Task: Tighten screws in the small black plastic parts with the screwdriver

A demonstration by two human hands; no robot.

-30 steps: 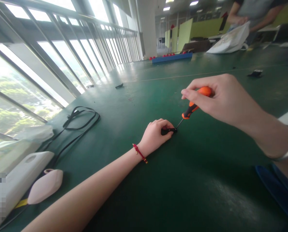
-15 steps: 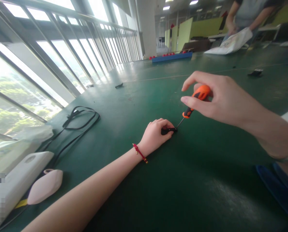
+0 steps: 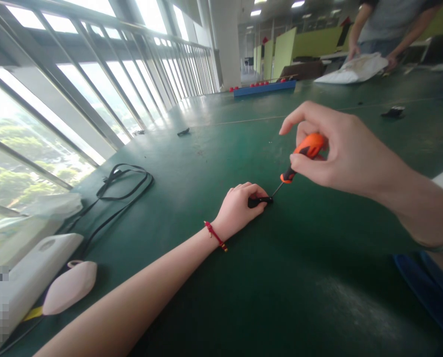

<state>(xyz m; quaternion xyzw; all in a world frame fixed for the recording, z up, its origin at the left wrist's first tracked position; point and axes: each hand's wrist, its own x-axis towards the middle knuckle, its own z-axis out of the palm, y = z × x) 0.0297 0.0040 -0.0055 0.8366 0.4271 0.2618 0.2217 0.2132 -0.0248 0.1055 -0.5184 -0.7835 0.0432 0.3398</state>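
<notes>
My left hand rests on the green tabletop, its thumb and fingers pinching a small black part against the surface. Most of that part lies hidden under the fingers. In my right hand is an orange and black screwdriver, held tilted with its thin metal shaft running down to the left. The shaft's tip meets the right end of the black part. My right thumb and curled fingers are around the handle, and the index finger is raised off it.
A black cable lies looped at left, near a white power strip and a pale pink case. Small black pieces and a blue rail with red knobs are farther back. Across the table a person handles a white bag.
My right thumb has drawn back along the screwdriver handle and the hand has turned slightly. The left hand stays still. The person across has lowered the white bag onto the table.
</notes>
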